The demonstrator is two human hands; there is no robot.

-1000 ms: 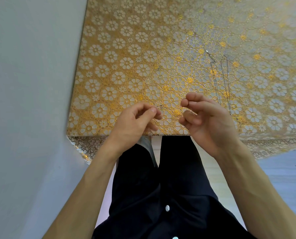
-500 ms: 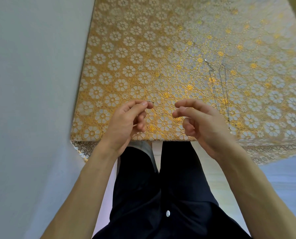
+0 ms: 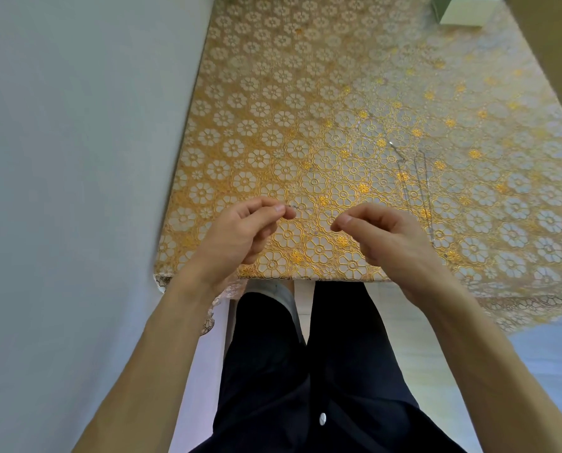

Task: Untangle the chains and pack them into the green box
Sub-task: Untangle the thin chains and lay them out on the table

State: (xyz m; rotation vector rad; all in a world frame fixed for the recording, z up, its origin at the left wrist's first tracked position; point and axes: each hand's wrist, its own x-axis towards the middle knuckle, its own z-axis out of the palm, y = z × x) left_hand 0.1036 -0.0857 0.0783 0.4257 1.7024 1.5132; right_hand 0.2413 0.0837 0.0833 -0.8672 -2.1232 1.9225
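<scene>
currently, both hands hover over the near edge of the surface (image 3: 256,109), which carries a gold floral cloth. the left hand (image 3: 240,237) has its thumb and forefinger pinched together, the grip closed on what appears to be a thin strand (image 3: 300,209), faint against the pattern. the right hand (image 3: 387,237) is curled, thumb against forefinger; whether its grip holds anything, i cannot tell. the two hands are apart. two straightened chains (image 3: 418,178) lie side by side on the cloth, beyond the right hand. the green box (image 3: 440,8) stands at the far right corner, touching a white box (image 3: 462,11). a wall (image 3: 76,158) borders the left edge.
</scene>
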